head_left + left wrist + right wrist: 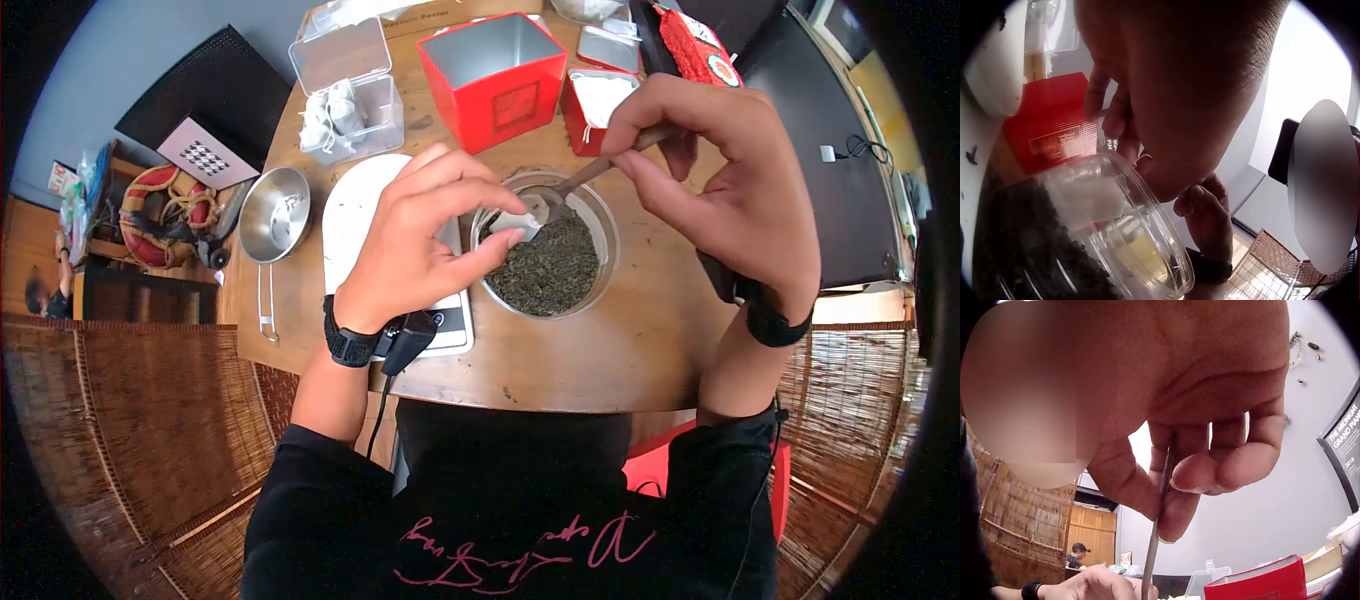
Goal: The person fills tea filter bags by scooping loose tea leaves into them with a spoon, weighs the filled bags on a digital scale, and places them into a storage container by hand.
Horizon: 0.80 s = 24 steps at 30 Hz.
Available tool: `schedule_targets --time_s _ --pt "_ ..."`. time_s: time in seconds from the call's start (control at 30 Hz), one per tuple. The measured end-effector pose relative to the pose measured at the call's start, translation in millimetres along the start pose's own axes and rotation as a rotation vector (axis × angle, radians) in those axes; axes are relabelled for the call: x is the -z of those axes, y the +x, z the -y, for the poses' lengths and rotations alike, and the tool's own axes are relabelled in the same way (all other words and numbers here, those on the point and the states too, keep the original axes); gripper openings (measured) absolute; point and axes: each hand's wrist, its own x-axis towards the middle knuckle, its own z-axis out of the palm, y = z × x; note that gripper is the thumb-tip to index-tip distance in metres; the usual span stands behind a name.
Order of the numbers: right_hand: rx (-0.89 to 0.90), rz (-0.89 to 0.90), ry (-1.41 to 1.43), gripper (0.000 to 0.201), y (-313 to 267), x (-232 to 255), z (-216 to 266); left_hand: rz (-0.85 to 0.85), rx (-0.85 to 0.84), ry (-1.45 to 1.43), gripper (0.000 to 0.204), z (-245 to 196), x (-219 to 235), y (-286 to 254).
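In the head view the left hand (425, 235) pinches a small white pouch (515, 224) between thumb and fingers, over a clear round tub (607, 270) of dark dried leaves (545, 265). The right hand (730, 170) pinches the handle of a metal spoon (590, 172), whose bowl meets the pouch's mouth. The right wrist view shows the spoon handle (1157, 531) between the thumb and fingers of the right hand (1179, 444). What the spoon's bowl carries cannot be made out.
A white scale (345, 205) lies left of the tub, with a metal strainer (275, 215) beyond it. Behind stand a clear box (383, 115) with white pouches, a tall red tin (510, 100) and a smaller red tin (578, 125) holding white material.
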Motion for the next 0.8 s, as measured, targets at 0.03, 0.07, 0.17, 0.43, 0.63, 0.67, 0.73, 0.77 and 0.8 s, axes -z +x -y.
schedule_targets --time_s 0.03,0.07,0.17,0.43,0.63,0.67,0.73,0.77,0.8 --pt "0.027 -0.022 0.019 0.010 1 -2 -1 -0.014 -0.004 0.013 0.019 0 -1 0" --pt "0.052 -0.045 0.043 0.010 1 -3 -2 -0.025 -0.003 0.028 0.018 0 -1 -1" --pt "-0.055 -0.046 0.049 0.010 -3 -5 0 -0.047 -0.022 0.063 0.018 -1 -2 -1" --pt "-0.002 -0.062 0.015 0.010 -1 -6 -2 -0.005 -0.038 0.115 0.018 2 0 -3" --pt "0.022 -0.040 -0.047 0.009 3 -4 7 -0.005 -0.045 0.105 0.015 3 0 -3" --pt "0.036 -0.024 -0.068 0.009 3 -3 7 -0.007 -0.054 0.104 0.015 3 1 -2" --pt "0.040 -0.076 -0.084 0.009 1 -1 9 -0.005 -0.060 0.097 0.014 4 1 -1" --pt "0.042 -0.126 -0.099 0.009 0 0 10 -0.002 -0.064 0.088 0.014 5 1 -2" --pt "0.035 -0.122 -0.094 0.009 -1 -1 12 0.002 -0.057 0.084 0.014 5 1 -3"
